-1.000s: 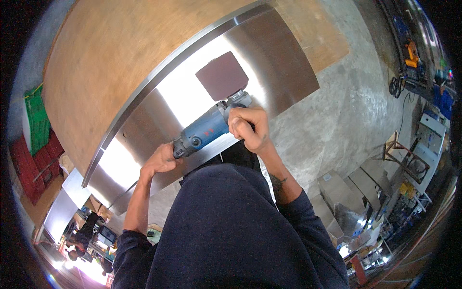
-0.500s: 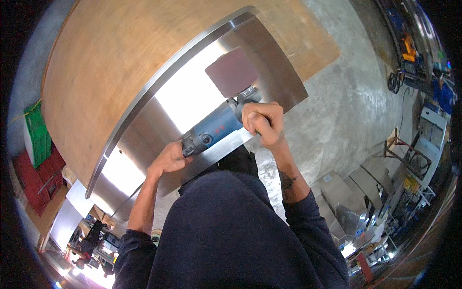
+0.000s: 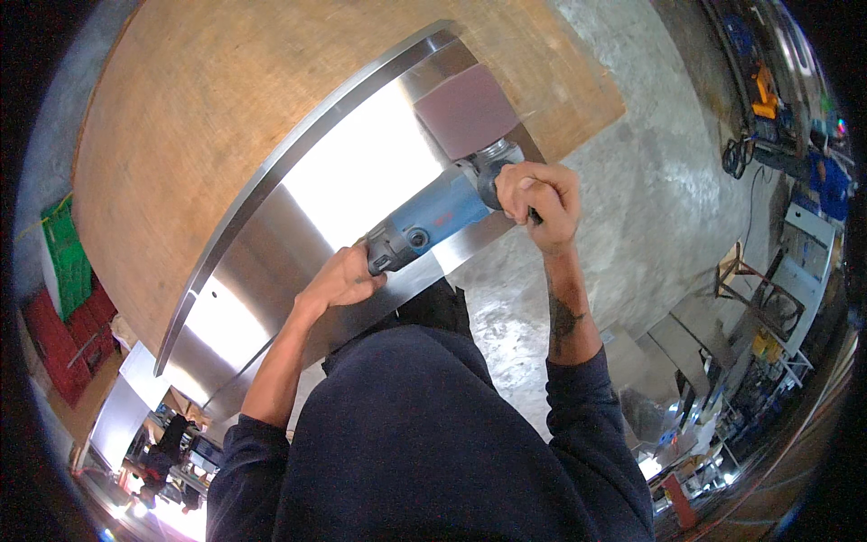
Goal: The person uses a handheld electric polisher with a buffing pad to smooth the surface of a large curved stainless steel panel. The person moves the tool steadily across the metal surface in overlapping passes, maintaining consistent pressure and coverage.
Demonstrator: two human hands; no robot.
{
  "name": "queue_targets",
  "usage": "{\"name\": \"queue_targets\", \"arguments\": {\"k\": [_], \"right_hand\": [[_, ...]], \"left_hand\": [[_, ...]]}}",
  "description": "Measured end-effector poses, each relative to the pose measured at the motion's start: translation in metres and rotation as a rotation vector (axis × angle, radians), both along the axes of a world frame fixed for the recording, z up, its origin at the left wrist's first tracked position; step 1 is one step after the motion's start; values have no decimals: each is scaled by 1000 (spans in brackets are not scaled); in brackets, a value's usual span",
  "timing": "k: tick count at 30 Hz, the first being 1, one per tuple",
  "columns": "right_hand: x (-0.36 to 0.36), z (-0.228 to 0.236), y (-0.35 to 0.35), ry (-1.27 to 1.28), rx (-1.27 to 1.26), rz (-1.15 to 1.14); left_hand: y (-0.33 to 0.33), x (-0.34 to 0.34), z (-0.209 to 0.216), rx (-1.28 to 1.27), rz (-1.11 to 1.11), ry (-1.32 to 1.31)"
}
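A blue and grey power sander [image 3: 442, 213] with a wide reddish-brown abrasive drum [image 3: 467, 112] lies across a shiny stainless steel panel [image 3: 262, 248]. The drum is over the panel's far right end; whether it presses on the metal I cannot tell. My left hand [image 3: 341, 278] is closed around the grey rear end of the sander. Around the side handle by the drum, my right hand [image 3: 545, 203] is closed, with the handle's dark tip poking out below the fingers. The panel has a raised lip along its far edge and a small hole near its left end.
Beneath the panel is a large brown wooden tabletop [image 3: 172, 144]. Grey concrete floor [image 3: 623, 217] spreads to the right, with a metal frame [image 3: 763, 289] and flat sheets beyond. Green [image 3: 68, 257] and red crates [image 3: 61, 339] stand at the left. A person [image 3: 163, 456] is far off at lower left.
Both my hands have moved the sander to the right, and the drum is nearer the panel's right end. My grip looks the same.
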State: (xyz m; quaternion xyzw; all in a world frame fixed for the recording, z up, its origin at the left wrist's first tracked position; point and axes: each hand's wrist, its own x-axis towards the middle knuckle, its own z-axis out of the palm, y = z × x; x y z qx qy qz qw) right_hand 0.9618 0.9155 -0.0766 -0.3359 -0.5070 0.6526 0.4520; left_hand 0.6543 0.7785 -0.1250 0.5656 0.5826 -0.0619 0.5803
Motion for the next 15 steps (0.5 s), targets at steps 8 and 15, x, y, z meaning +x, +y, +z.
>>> {"name": "queue_targets", "arguments": {"k": [8, 15], "right_hand": [[27, -2, 29, 72, 18, -36], [41, 21, 39, 45, 44, -23]], "left_hand": [[24, 30, -23, 136, -14, -36], [43, 57, 9, 94, 25, 53]]}}
